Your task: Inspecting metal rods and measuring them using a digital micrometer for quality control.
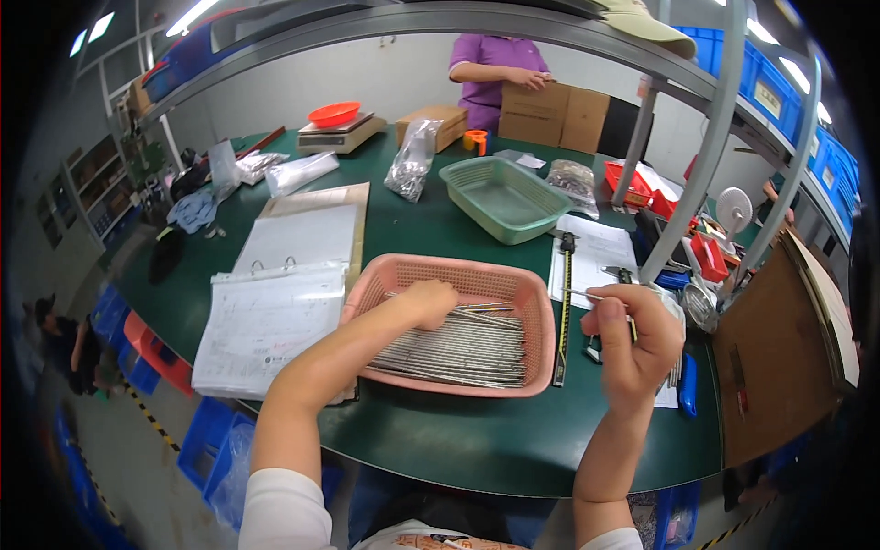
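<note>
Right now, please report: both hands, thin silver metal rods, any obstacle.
Left hand in pink rectangular plastic basket at rods, grip hidden. Right hand raised outside, pinching one rod. Basket wall between hands.

Left hand (434,305) reaches into the pink basket (543,335), forearm (321,367) over its left side; right hand (639,356) pinches, raised, right of it.

A bare strip of the table (477,449) ran along its near edge, where a hand could pass in front of the pink basket (449,389). The left hand (433,304) and its forearm blocked that basket's near left corner. Another gap opened between the binder (275,316) and the green basket (504,202), with a plastic bag (412,165) beyond it. Toward the right edge, a metal post (684,174) and cardboard (775,357) stood in the way; room there was hard to judge.
</note>
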